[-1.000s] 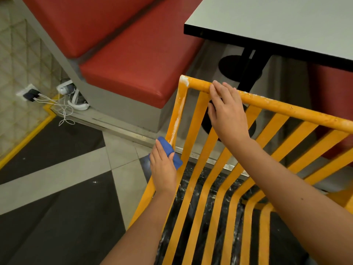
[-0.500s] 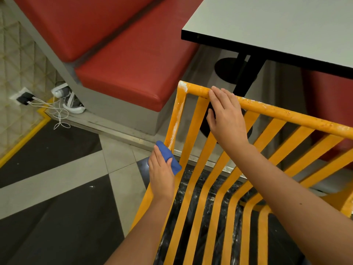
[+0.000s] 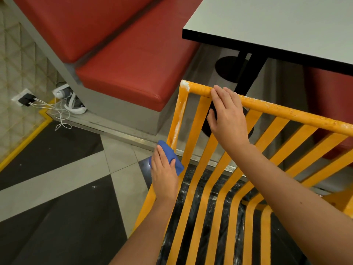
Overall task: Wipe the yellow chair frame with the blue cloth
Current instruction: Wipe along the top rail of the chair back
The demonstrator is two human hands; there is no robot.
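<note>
Hiding most of the blue cloth, left hand presses chair frame.

Yellow chair frame streaked white, blue cloth, red bench cushion, black-and-grey floor

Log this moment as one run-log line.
left hand: presses blue cloth on chair frame left post | right hand: steadies top rail | residue remains

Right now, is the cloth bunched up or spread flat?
Bunched: the cloth is a thick wad in the left hand against the chair.
</note>
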